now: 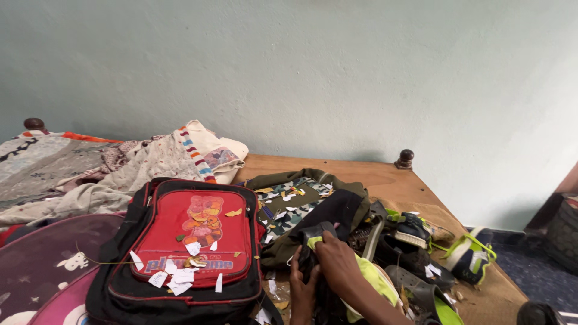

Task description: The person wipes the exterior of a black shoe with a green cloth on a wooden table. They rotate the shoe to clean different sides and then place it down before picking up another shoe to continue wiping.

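Nearest the camera, both hands work on a dark garment point(328, 241) with a yellow-green lining, bunched at the near edge of the wooden bed point(385, 177). The left hand point(303, 292) comes up from below with its fingers curled into the cloth, apparently pinning it so the fabric stays put. The right hand point(337, 259) reaches in from the lower right, forearm angled up and leftward, wrist bent down, fingers closed on a fold near the garment's top edge. Just left lies a red and black backpack point(192, 247), flat on its back and strewn with torn paper scraps point(174, 280). To the right, dark shoes point(415, 232) with green trim lie in a loose heap. Beyond the garment sits camouflage-print clothing point(295, 201), and farther back left a rumpled pile of pale blankets point(120, 165) rests against the pale green wall point(337, 72).
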